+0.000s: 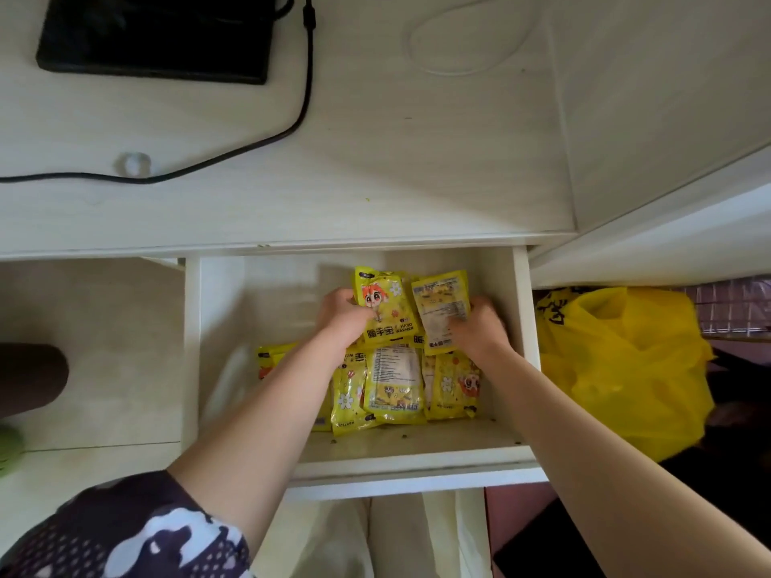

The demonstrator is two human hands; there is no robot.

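A white drawer (523, 348) stands pulled out under the desk, with several yellow hand-warmer packets (396, 390) lying in it. My left hand (342, 314) grips one packet (386, 302) printed with a cartoon face, held upright near the drawer's back. My right hand (479, 327) grips a second packet (440, 310) that shows its printed back side. The two held packets touch each other above the pile.
The white desk top (375, 168) carries a black flat device (158, 33) and a black cable (250, 148). A yellow plastic bag (626, 369) sits right of the drawer. The drawer's left part is bare.
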